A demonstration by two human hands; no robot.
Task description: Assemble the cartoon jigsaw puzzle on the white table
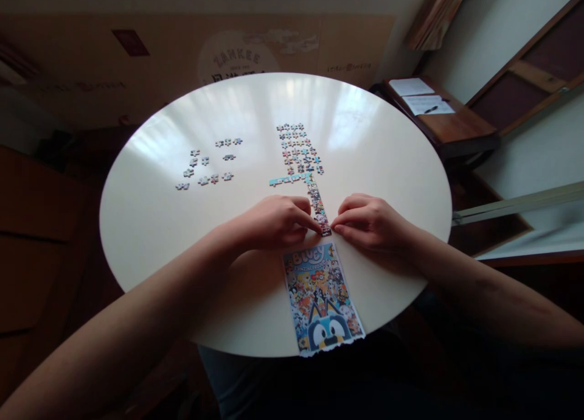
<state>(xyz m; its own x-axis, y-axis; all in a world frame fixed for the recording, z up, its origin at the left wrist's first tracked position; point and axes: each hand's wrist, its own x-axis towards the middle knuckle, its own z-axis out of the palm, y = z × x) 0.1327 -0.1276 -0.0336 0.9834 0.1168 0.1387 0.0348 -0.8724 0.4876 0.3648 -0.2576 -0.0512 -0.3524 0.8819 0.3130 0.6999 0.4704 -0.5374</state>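
Observation:
My left hand is closed, with its index fingertip pressing on the lower end of a narrow joined strip of jigsaw pieces. Just right of that end, my right hand has its thumb and fingers drawn together at the strip's edge; anything between them is too small to make out. A light blue joined row runs leftward from the strip's top. Below my hands lies the puzzle's reference picture sheet, showing a blue cartoon dog and a crowd of characters.
Loose jigsaw pieces are laid in rows beyond the strip. A scattered group of pieces lies farther left on the round white table. Papers and a pen lie on a wooden side table at the right.

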